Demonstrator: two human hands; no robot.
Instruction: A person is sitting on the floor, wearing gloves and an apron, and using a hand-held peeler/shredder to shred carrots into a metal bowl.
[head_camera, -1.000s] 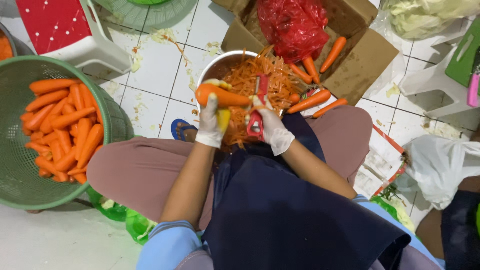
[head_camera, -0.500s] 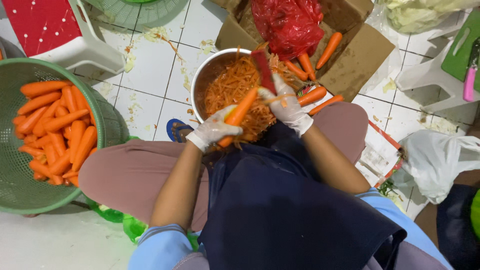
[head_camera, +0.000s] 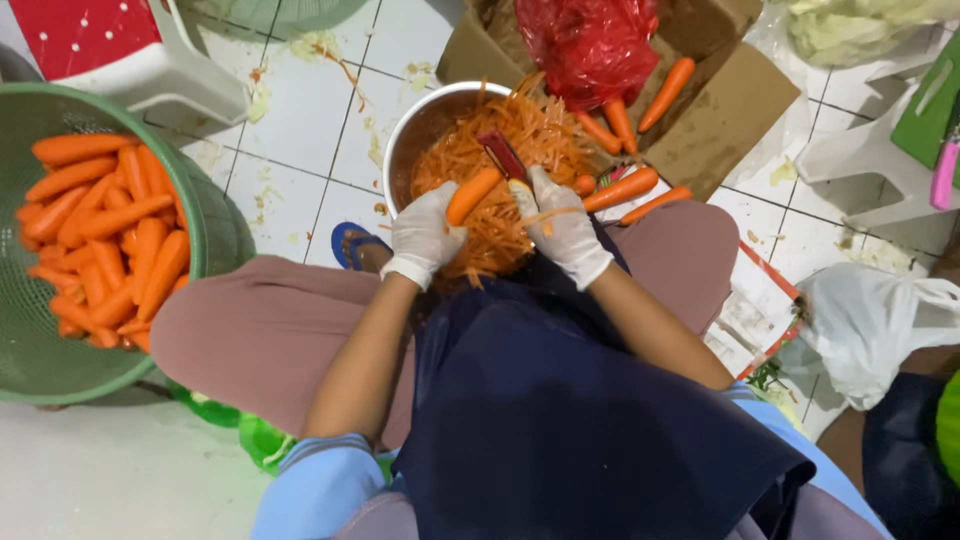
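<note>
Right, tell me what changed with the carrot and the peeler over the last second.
The gloved left hand swung the orange carrot from level to pointing up and away; the gloved right hand brought the red-handled peeler to its tip. Both grips held. The steel bowl and the green basket stayed put.

Left hand (head_camera: 425, 238): I have it in a white glove, fingers curled shut around the carrot (head_camera: 472, 196), palm turned inward, sitting just left of the right hand. Left forearm bare, running down and left to a rolled blue sleeve at the elbow.

Right hand (head_camera: 565, 228): white glove, fingers closed on the peeler (head_camera: 503, 155), blade end at the carrot's upper tip. Right forearm bare, angled down and right, elbow bent. Both wrists are close together, above my lap.
</note>
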